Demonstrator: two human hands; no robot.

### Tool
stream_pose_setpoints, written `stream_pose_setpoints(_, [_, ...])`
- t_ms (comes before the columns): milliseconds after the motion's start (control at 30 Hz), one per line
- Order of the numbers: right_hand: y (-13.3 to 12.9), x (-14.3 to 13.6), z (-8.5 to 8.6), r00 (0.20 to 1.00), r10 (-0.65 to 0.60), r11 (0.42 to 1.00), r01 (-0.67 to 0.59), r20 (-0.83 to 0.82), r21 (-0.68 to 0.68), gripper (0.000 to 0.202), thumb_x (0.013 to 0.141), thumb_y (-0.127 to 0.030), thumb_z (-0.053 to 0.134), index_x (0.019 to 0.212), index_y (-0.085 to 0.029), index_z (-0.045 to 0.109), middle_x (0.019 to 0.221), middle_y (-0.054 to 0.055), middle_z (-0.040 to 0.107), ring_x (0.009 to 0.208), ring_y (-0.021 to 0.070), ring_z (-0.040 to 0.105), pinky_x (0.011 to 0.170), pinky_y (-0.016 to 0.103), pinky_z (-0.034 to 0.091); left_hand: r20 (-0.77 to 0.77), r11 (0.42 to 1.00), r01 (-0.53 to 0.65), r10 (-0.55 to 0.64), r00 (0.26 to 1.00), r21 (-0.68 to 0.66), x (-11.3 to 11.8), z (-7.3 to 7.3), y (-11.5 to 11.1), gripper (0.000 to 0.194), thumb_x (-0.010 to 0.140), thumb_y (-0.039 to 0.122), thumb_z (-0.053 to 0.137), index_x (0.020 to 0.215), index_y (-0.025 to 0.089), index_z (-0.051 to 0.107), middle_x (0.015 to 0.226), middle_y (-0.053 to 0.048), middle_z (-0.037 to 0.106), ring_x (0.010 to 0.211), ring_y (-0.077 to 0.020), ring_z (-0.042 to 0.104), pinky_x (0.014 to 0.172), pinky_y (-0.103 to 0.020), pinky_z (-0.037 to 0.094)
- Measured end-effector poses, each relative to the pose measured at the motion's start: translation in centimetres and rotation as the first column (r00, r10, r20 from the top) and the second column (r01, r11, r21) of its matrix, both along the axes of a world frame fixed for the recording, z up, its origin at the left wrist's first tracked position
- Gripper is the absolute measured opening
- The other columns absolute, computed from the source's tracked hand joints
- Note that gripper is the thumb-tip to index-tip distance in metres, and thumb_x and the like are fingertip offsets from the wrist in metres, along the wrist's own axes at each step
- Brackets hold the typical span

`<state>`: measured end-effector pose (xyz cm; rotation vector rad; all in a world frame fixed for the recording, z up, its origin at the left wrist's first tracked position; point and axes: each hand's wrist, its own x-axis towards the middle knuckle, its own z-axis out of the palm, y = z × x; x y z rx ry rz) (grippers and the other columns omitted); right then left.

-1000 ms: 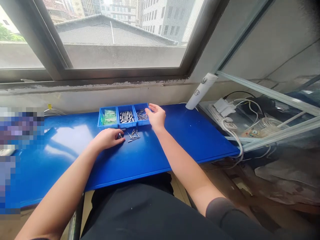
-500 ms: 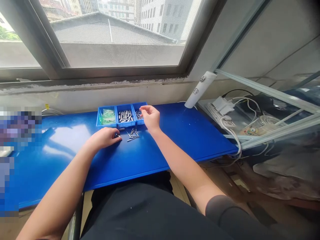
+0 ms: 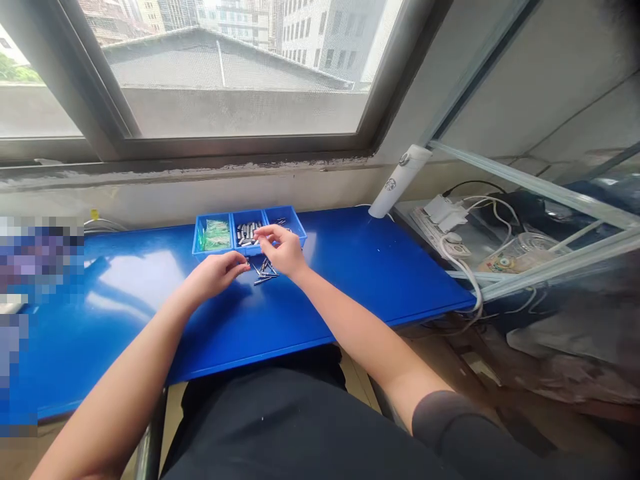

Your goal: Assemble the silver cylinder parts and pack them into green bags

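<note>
A blue three-part bin [image 3: 200, 252] stands by the wall. Green and clear slender pieces [image 3: 217, 235] fill its left compartment. Short silver-and-black cylinders [image 3: 246, 233] lie in the middle one, and a few thin dark metal pieces [image 3: 281, 221] in the right. My left hand [image 3: 217, 272] is pinched in front of the bin, on something too small to make out. Over the front of the middle and right compartments, my right hand [image 3: 284, 250] is closed at the fingertips; what they hold is unclear. Slim metal rods [image 3: 265, 273] lie loose on the table below it.
The blue table [image 3: 240, 333] runs under the window. A white bottle [image 3: 400, 181] stands at the back right. Beyond it a power strip [image 3: 440, 227] with plugs and cables sits by a metal-framed shelf. A blurred-out patch covers the left edge.
My right hand has moved left and toward me, from the right compartment to near my left hand. My left hand has risen slightly and shifted right.
</note>
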<state>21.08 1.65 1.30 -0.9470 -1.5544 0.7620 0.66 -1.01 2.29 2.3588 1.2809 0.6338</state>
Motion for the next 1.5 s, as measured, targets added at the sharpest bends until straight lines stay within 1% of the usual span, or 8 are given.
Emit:
stream_pose_setpoints(133, [-0.53, -0.38, -0.32, 0.953, 0.255, 0.96, -0.27, 0.161, 0.075, 0.027, 0.083, -0.02, 0.059, 0.106, -0.021, 0.073, 0.1, 0.005, 0.073, 0.07, 0.012, 0.063, 0.059, 0.023, 0.05, 0.172, 0.999, -0.03, 0.036, 0.984, -0.036, 0.58, -0.1, -0.33, 0.031, 0.095, 0.048, 0.049, 0.097, 0.019, 0.059, 0.067, 0.0, 0.065, 0.056, -0.0146, 0.059, 0.057, -0.027, 0.047])
stream_pose_setpoints(233, [-0.5, -0.55, -0.74, 0.917, 0.32, 0.932, -0.349, 0.238, 0.093, 0.031, 0.081, -0.017, 0.062, 0.11, -0.022, 0.073, 0.112, 0.006, 0.07, 0.068, 0.0102, 0.061, 0.059, 0.023, 0.05, 0.247, 0.997, -0.03, 0.045, 0.968, -0.064, 0.4, -0.49, -0.03, 0.029, 0.093, 0.048, 0.052, 0.092, 0.02, 0.056, 0.073, -0.002, 0.068, 0.058, -0.0144, 0.061, 0.059, -0.027, 0.05])
stream_pose_setpoints(400, [-0.35, -0.55, -0.82, 0.934, 0.261, 0.951, -0.292, 0.243, 0.098, 0.016, 0.086, -0.026, 0.065, 0.097, -0.022, 0.076, 0.105, 0.006, 0.072, 0.07, 0.0125, 0.061, 0.063, 0.027, 0.051, 0.324, 0.994, -0.074, 0.096, 0.941, -0.079, 0.23, -0.78, 0.13, 0.035, 0.092, 0.053, 0.054, 0.096, 0.019, 0.06, 0.067, -0.001, 0.065, 0.054, -0.0146, 0.061, 0.057, -0.027, 0.051])
stream_pose_setpoints(633, [-0.39, -0.51, -0.36, 0.976, 0.143, 0.989, -0.145, 0.164, -0.001, 0.018, 0.087, -0.034, 0.066, 0.098, -0.021, 0.073, 0.097, 0.005, 0.075, 0.076, 0.0151, 0.065, 0.076, 0.03, 0.054, 0.297, 0.992, -0.127, 0.112, 0.948, 0.029, 0.1, -0.52, -0.08, 0.041, 0.094, 0.051, 0.053, 0.118, 0.018, 0.062, 0.069, 0.0, 0.065, 0.052, -0.013, 0.059, 0.057, -0.026, 0.05])
stream_pose_setpoints(900, [-0.69, -0.76, -0.28, 0.975, 0.185, 0.983, -0.181, 0.125, -0.041, 0.019, 0.087, -0.036, 0.066, 0.092, -0.02, 0.073, 0.092, 0.004, 0.075, 0.078, 0.0151, 0.067, 0.076, 0.029, 0.054, 0.254, 0.98, -0.163, 0.13, 0.959, 0.115, -0.24, -0.52, 0.05, 0.036, 0.094, 0.048, 0.053, 0.112, 0.02, 0.067, 0.064, 0.002, 0.061, 0.051, -0.0109, 0.055, 0.057, -0.024, 0.047])
stream_pose_setpoints(1167, [-0.6, -0.71, -0.56, 0.965, 0.246, 0.967, -0.238, 0.088, -0.091, 0.024, 0.081, -0.03, 0.072, 0.103, -0.02, 0.072, 0.092, 0.004, 0.075, 0.082, 0.0156, 0.069, 0.072, 0.028, 0.054, 0.243, 0.981, -0.186, 0.165, 0.956, 0.064, -0.4, -0.73, 0.22, 0.039, 0.095, 0.052, 0.049, 0.098, 0.018, 0.068, 0.064, 0.0, 0.065, 0.056, -0.013, 0.058, 0.059, -0.024, 0.048])
stream_pose_setpoints(1367, [-0.61, -0.77, -0.43, 0.973, 0.217, 0.972, -0.208, 0.08, -0.105, 0.019, 0.085, -0.028, 0.068, 0.101, -0.02, 0.073, 0.094, 0.004, 0.075, 0.08, 0.0145, 0.069, 0.077, 0.029, 0.055, 0.275, 0.982, -0.174, 0.148, 0.95, 0.075, -0.21, -0.67, 0.09, 0.041, 0.092, 0.052, 0.056, 0.116, 0.02, 0.065, 0.059, 0.004, 0.058, 0.05, -0.0115, 0.052, 0.055, -0.023, 0.045])
stream_pose_setpoints(1500, [-0.62, -0.74, -0.26, 0.975, 0.209, 0.974, -0.2, 0.077, -0.103, 0.019, 0.085, -0.032, 0.068, 0.099, -0.019, 0.073, 0.092, 0.004, 0.076, 0.08, 0.0151, 0.069, 0.078, 0.03, 0.055, 0.26, 0.974, -0.186, 0.148, 0.954, 0.129, -0.19, -0.51, 0.02, 0.035, 0.093, 0.047, 0.056, 0.113, 0.021, 0.066, 0.058, 0.005, 0.055, 0.048, -0.0099, 0.048, 0.055, -0.022, 0.043])
